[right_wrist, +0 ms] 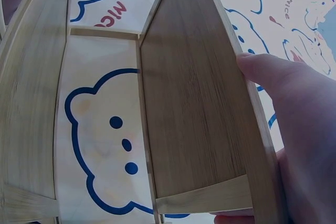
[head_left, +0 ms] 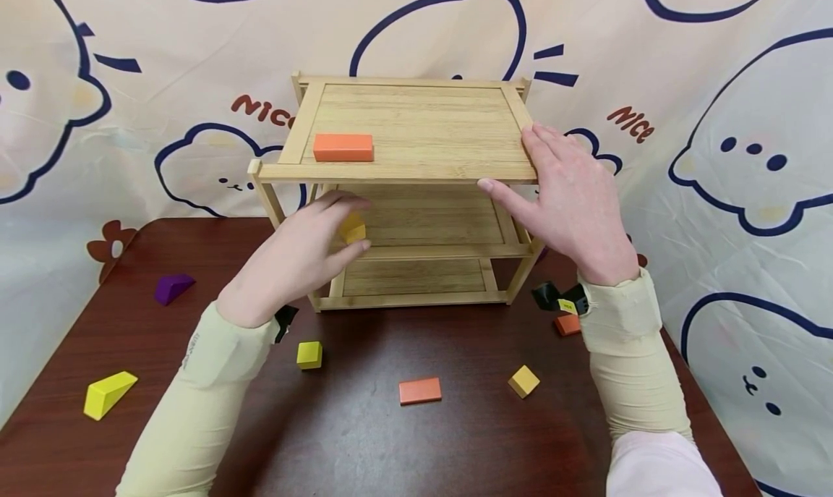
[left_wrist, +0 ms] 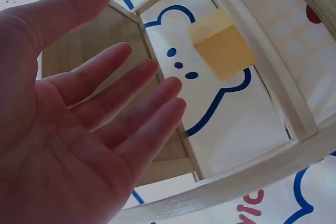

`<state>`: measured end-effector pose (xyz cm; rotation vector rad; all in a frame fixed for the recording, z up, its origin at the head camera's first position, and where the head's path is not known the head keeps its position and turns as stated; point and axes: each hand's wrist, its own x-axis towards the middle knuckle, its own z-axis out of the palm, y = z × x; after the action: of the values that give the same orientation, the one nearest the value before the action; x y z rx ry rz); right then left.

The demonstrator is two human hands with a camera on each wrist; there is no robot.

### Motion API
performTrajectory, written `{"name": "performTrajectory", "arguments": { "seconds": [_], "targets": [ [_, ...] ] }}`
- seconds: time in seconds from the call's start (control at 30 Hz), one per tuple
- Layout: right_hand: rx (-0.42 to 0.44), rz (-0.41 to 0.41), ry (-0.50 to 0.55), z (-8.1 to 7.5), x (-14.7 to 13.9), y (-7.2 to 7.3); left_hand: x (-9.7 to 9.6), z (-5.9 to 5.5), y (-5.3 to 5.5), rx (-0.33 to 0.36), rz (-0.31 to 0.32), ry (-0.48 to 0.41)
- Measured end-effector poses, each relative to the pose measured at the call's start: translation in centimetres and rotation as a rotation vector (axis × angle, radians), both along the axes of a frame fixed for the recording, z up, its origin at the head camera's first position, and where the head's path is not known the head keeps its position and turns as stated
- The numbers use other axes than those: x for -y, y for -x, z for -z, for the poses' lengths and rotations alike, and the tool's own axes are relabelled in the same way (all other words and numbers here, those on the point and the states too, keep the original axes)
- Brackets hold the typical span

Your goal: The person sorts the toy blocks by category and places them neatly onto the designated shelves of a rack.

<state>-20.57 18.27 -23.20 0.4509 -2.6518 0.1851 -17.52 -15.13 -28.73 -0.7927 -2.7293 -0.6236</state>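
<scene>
A wooden rack (head_left: pixel 416 171) with three tiers stands on the table. My left hand (head_left: pixel 293 255) is in front of its middle tier at the left, fingers spread and slightly bent, palm bare in the left wrist view. Just beyond those fingers, a yellow-orange block (left_wrist: pixel 226 48) sits on the middle tier, with a visible gap to the hand. My right hand (head_left: pixel 573 200) grips the rack's front right top corner. In the right wrist view its thumb (right_wrist: pixel 262 72) presses the front rail, and fingertips show past the side edge. An orange block (head_left: pixel 343 148) lies on the top tier.
Loose blocks lie on the dark table (head_left: pixel 358 453): a yellow cube (head_left: pixel 309 355), a flat red-orange block (head_left: pixel 419 391), an orange-yellow cube (head_left: pixel 523 381), a yellow wedge (head_left: pixel 109 396), a purple block (head_left: pixel 173 289) and an orange block (head_left: pixel 568 325). A printed curtain (head_left: pixel 735 280) surrounds the table.
</scene>
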Motion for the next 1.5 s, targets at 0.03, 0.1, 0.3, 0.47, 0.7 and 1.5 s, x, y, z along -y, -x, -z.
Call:
{"name": "performTrajectory", "arguments": {
  "seconds": [0.03,0.1,0.3,0.47,0.7,1.5],
  "targets": [
    [0.000,0.000,0.000,0.0,0.0,0.0,0.0,-0.1,-0.3,-0.005,-0.001,0.000],
    [-0.002,-0.002,0.000,0.0,0.0,0.0,0.1,-0.2,-0.8,-0.019,-0.004,0.002],
    [0.004,0.000,-0.002,0.0,0.0,0.0,0.8,-0.4,-2.4,-0.075,0.005,-0.007],
    [0.010,0.000,-0.001,0.0,0.0,0.0,1.3,-0.6,-3.5,-0.126,0.033,-0.019],
    [0.016,0.004,-0.005,-0.1,0.0,0.1,1.9,-0.6,-4.5,-0.174,0.051,-0.012],
    [0.015,0.002,0.002,0.0,0.0,0.0,3.1,1.9,-6.7,-0.039,0.006,0.051]
  ]
}}
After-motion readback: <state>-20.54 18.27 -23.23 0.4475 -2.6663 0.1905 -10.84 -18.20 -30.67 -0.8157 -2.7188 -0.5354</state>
